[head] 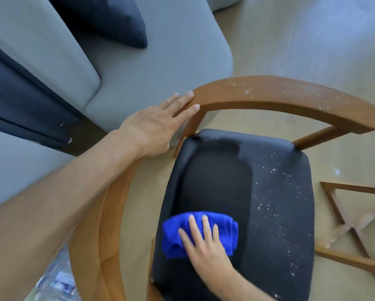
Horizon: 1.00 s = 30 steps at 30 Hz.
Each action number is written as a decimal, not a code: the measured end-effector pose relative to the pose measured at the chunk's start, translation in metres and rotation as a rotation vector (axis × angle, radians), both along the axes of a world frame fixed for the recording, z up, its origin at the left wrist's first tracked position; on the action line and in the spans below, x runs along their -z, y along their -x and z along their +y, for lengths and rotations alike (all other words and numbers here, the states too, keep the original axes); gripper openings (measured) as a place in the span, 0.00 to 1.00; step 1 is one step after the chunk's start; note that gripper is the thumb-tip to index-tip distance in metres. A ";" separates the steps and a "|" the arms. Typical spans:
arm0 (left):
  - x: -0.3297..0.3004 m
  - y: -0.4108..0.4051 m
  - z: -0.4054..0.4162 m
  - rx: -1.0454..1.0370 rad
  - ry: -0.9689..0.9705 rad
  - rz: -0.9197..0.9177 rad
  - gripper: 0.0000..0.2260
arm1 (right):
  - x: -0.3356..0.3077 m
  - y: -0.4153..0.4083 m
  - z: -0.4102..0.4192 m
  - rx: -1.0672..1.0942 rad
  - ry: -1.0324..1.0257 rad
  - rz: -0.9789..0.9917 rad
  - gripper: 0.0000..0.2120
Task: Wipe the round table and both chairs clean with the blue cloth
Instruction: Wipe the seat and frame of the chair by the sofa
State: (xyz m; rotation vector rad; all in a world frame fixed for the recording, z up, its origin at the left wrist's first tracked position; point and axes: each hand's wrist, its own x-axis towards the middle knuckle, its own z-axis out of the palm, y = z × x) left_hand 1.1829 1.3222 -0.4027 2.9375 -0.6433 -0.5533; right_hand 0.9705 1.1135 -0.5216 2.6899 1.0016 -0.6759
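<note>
Blue cloth (200, 233) bunched on the seat (236, 203), near its front-left part, long axis running across the seat. Pressed flat under the right hand (206, 242), fingers straight and spread on top, nothing curled round it. White crumbs (275, 205) lying to the right of the cloth, along the seat's right side; more on the curved backrest (291, 94). Left hand (158, 124) flat against the backrest's left end, fingers straight, steadying. Right hand nearer; next sweep likely rightward.
</note>
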 end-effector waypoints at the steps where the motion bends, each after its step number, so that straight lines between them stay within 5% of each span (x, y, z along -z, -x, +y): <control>1: -0.001 -0.001 0.000 0.002 -0.001 0.000 0.40 | 0.001 0.026 -0.005 -0.036 -0.010 0.013 0.21; 3: -0.003 -0.001 0.001 0.013 -0.005 -0.007 0.41 | -0.007 0.049 -0.019 -0.060 -0.047 0.148 0.27; 5: -0.002 0.001 0.002 0.015 -0.009 -0.002 0.41 | -0.028 0.035 -0.032 -0.114 -0.133 0.239 0.12; 7: 0.001 0.004 0.003 0.015 -0.020 -0.008 0.40 | -0.040 -0.006 -0.045 -0.022 -0.256 0.332 0.24; 9: 0.003 0.006 0.006 0.039 -0.046 -0.021 0.39 | -0.038 -0.059 -0.070 0.111 -0.313 0.148 0.34; 13: 0.006 0.004 0.008 0.071 -0.057 -0.074 0.40 | -0.044 -0.199 -0.114 0.384 -0.241 -0.205 0.34; 16: 0.010 0.002 0.007 0.058 -0.042 -0.094 0.42 | -0.026 -0.245 -0.136 0.510 -0.063 -0.226 0.34; 19: 0.015 -0.001 0.002 0.069 -0.044 -0.104 0.39 | -0.002 -0.210 -0.143 0.563 0.021 -0.207 0.35; 22: 0.014 -0.001 0.001 0.053 -0.075 -0.101 0.33 | 0.007 -0.128 -0.137 0.488 -0.131 -0.213 0.37; 27: 0.005 0.005 0.001 -0.005 -0.068 -0.039 0.30 | -0.016 0.008 -0.117 0.299 -0.383 -0.142 0.24; 30: -0.003 0.006 0.004 -0.015 -0.106 -0.045 0.29 | -0.038 -0.001 -0.122 0.234 -0.289 0.225 0.19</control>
